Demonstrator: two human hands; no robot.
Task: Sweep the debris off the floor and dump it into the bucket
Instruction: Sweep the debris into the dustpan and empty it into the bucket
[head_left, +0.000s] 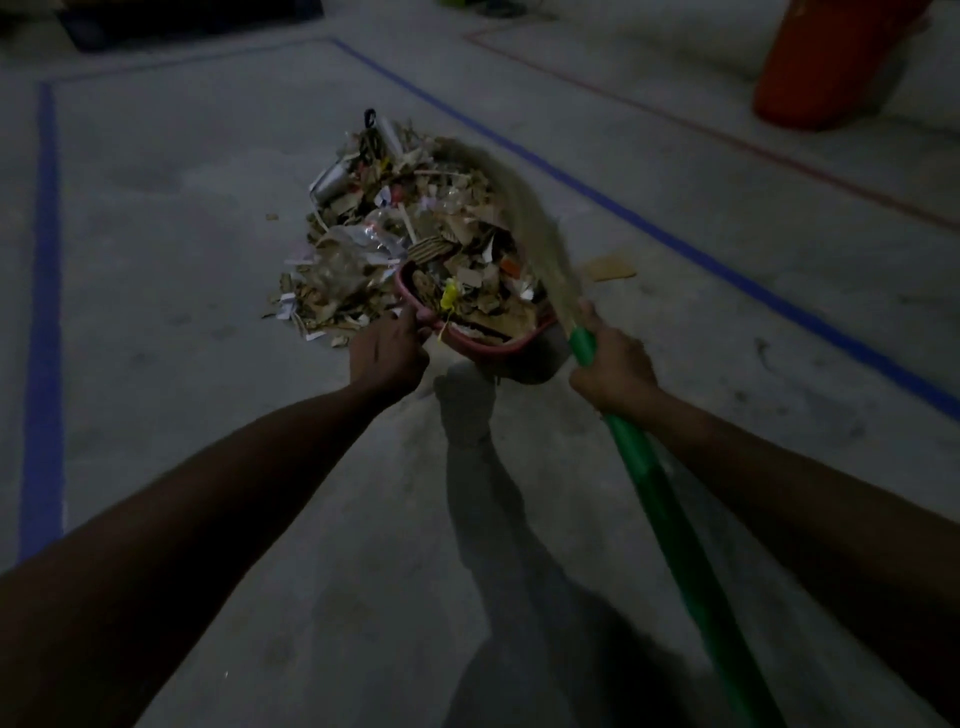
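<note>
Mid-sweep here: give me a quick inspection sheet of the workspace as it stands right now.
Surface: concrete floor, blue tape lines, one red line.
Job's things: debris pile partly loaded in pink dustpan; broom bristles curve round its right side.
Clutter: cardboard scrap lies apart, right of the broom.
Grippers: left hand grips dustpan rim; right hand grips green handle.
Cables: nothing seen.
Surroundings: orange object far right, possibly the bucket; scene dim.
</note>
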